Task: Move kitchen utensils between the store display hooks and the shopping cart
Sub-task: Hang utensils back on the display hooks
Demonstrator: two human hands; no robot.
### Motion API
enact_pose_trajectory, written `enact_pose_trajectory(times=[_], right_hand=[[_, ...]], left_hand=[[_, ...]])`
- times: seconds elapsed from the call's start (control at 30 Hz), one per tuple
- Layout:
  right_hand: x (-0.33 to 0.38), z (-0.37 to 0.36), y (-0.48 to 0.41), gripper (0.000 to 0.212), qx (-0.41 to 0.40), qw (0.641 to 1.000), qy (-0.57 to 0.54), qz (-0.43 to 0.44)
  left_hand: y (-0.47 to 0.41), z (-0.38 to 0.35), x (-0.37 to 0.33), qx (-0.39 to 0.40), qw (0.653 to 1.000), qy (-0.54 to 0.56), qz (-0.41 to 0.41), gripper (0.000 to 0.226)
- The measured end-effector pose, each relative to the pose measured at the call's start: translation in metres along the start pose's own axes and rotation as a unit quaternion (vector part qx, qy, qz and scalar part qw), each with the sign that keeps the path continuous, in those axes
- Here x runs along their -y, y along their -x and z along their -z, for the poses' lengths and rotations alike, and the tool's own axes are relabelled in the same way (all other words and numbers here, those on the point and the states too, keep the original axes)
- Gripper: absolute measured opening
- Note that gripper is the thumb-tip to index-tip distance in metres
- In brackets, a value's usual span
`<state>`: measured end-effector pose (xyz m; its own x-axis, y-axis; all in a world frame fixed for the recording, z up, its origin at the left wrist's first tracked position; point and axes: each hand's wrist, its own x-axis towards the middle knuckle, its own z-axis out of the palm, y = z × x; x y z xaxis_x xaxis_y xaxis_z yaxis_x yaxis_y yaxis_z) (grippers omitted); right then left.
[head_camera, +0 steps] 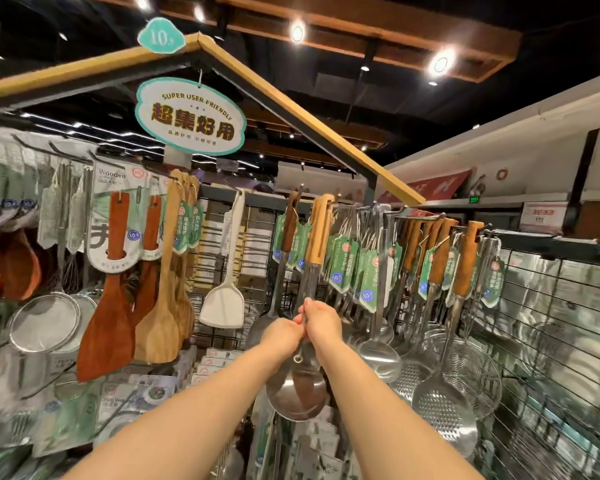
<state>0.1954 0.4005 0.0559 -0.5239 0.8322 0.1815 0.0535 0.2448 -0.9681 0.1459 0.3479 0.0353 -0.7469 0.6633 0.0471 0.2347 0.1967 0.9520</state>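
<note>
Fingers [308,309] of L hand [282,336] & R hand [322,321] curl tight round the thin metal stem of the ladle [297,393]. Its wood top hangs at the hook [328,197]. Prob. hard, slippy, bowl-heavy, so hold the stem.

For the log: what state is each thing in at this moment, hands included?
Left hand: grips the ladle's steel shaft.
Right hand: grips the same shaft, slightly higher.
Ladle: upright, bowl down, wooden handle up at the hook.
White spatula: hanging, untouched.
Perforated skimmer: hanging, untouched.
</note>
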Motion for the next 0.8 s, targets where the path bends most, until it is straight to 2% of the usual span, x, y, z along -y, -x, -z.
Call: enact_pose_trajectory(times=[0.07, 0.13, 0.27, 0.37, 0.5, 0.67, 0.8], right_hand=[[-0.004, -0.001, -0.011, 0.037, -0.010, 1.000, 0.019, 0.001], [-0.010, -0.002, -0.020, 0.036, -0.020, 0.999, 0.032, 0.013], [-0.018, -0.004, -0.025, 0.036, -0.028, 0.999, 0.044, 0.012], [-0.025, -0.003, -0.019, 0.037, -0.032, 0.997, 0.066, 0.008], [-0.037, 0.003, -0.001, 0.031, -0.043, 0.988, 0.149, 0.011], [-0.036, 0.011, 0.030, 0.038, -0.077, 0.985, 0.155, -0.023], [-0.026, 0.007, 0.073, 0.034, -0.074, 0.985, 0.153, -0.023]], left_hand=[[-0.010, -0.004, -0.002, 0.001, 1.000, -0.020, 0.006, 0.029], [-0.018, -0.007, -0.003, -0.001, 0.997, -0.082, 0.002, 0.035], [-0.023, -0.009, 0.003, 0.003, 0.993, -0.117, -0.012, 0.043], [-0.023, -0.009, 0.016, 0.011, 0.994, -0.103, -0.043, 0.041], [-0.015, -0.002, 0.027, -0.036, 0.994, -0.083, -0.066, 0.026], [0.021, 0.010, 0.020, -0.054, 0.992, -0.045, -0.100, 0.025], [0.068, 0.027, 0.010, -0.066, 0.978, -0.112, -0.163, 0.028]])
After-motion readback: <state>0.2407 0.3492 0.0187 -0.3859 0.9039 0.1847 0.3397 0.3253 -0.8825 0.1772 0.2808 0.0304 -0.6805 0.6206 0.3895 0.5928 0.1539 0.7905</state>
